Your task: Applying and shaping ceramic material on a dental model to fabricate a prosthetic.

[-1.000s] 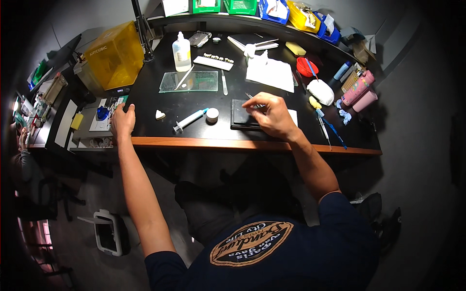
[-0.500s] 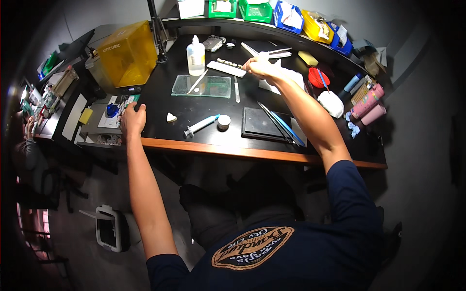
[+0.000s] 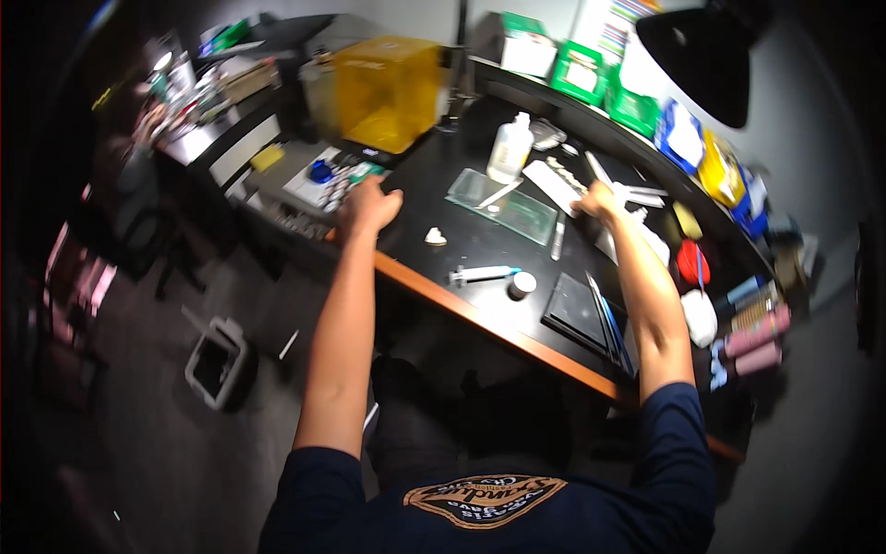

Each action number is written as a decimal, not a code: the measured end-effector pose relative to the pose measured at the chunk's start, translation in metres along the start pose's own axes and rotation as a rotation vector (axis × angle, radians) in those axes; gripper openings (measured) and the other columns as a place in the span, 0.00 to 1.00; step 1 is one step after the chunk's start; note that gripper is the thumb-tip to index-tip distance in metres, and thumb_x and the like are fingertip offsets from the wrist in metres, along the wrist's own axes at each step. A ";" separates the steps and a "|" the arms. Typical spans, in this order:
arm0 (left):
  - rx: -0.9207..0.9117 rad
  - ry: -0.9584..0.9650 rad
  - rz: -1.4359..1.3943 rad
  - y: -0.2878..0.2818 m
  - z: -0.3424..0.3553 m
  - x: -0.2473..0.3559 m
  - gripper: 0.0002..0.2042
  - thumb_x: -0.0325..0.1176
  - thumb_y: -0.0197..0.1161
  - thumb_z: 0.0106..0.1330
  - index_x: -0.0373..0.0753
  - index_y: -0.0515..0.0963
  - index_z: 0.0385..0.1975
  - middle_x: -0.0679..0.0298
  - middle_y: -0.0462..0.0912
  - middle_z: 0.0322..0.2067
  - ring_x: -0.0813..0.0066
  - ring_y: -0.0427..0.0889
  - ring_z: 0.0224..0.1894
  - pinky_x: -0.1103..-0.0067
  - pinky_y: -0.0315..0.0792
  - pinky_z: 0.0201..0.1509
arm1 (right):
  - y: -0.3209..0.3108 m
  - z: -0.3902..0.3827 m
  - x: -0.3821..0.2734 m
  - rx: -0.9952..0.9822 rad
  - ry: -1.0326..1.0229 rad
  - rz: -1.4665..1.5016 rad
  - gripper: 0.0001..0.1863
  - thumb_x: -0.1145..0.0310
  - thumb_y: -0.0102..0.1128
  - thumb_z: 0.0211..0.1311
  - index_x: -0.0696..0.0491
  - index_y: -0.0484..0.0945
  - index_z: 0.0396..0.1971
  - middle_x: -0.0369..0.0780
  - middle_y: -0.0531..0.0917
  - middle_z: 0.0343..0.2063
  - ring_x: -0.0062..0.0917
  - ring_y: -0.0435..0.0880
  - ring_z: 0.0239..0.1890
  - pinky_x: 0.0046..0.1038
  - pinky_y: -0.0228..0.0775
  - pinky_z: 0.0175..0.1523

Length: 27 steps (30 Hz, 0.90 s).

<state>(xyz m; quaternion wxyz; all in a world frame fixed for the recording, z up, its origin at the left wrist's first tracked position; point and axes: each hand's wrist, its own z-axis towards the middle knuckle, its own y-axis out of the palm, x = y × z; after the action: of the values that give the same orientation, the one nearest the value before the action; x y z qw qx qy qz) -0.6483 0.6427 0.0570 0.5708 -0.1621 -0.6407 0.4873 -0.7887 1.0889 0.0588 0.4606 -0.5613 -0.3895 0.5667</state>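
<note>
Nearest me, along the desk's wooden edge (image 3: 498, 330), lie the dark slab (image 3: 574, 309) with slim tools (image 3: 604, 323) over its right side, then the white jar (image 3: 522, 285) just by the blue tip of the syringe (image 3: 482, 274)! Further in, my left hand (image 3: 368, 209) is at the desk's left side, thumb spread, whether gripping I can't tell, while my right hand (image 3: 600, 200) meets the right end of the white strip (image 3: 551, 187), pinched or merely touched I can't tell, with the bottle (image 3: 510, 150) beyond and green bins (image 3: 580, 72) farthest
</note>
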 end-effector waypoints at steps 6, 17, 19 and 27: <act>-0.029 -0.038 -0.053 -0.022 -0.019 0.009 0.28 0.49 0.66 0.61 0.45 0.79 0.60 0.52 0.82 0.60 0.53 0.78 0.64 0.59 0.69 0.69 | -0.041 -0.032 0.024 -0.044 0.071 0.494 0.15 0.66 0.77 0.53 0.56 0.78 0.33 0.34 0.77 0.21 0.18 0.71 0.19 0.27 0.62 0.23; 0.785 0.407 -0.959 0.007 -0.024 -0.028 0.06 0.33 0.69 0.66 0.36 0.85 0.35 0.63 0.86 0.31 0.73 0.83 0.35 0.77 0.74 0.39 | -0.155 -0.283 0.045 -0.028 -0.420 0.903 0.11 0.77 0.67 0.63 0.54 0.71 0.38 0.33 0.78 0.30 0.14 0.77 0.33 0.19 0.71 0.41; 0.860 0.531 -0.899 0.009 -0.078 -0.039 0.09 0.33 0.67 0.70 0.36 0.79 0.29 0.66 0.82 0.28 0.75 0.77 0.28 0.78 0.70 0.34 | -0.152 -0.344 0.039 -0.102 -0.322 0.896 0.13 0.79 0.67 0.62 0.54 0.70 0.37 0.33 0.77 0.31 0.15 0.77 0.35 0.19 0.71 0.42; -0.544 0.477 -1.711 0.049 -0.340 -0.035 0.50 0.71 0.59 0.65 0.28 0.63 0.71 0.53 0.79 0.58 0.67 0.82 0.59 0.70 0.75 0.61 | -0.014 -0.442 0.007 -0.376 -0.203 1.095 0.16 0.77 0.74 0.58 0.56 0.72 0.37 0.30 0.74 0.26 0.10 0.70 0.28 0.17 0.62 0.32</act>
<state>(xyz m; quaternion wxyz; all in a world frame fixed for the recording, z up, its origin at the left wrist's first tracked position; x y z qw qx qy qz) -0.3523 0.7888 -0.0456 0.7950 0.1415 -0.5003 -0.3125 -0.3472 1.0660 0.0410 -0.0464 -0.6956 -0.1787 0.6943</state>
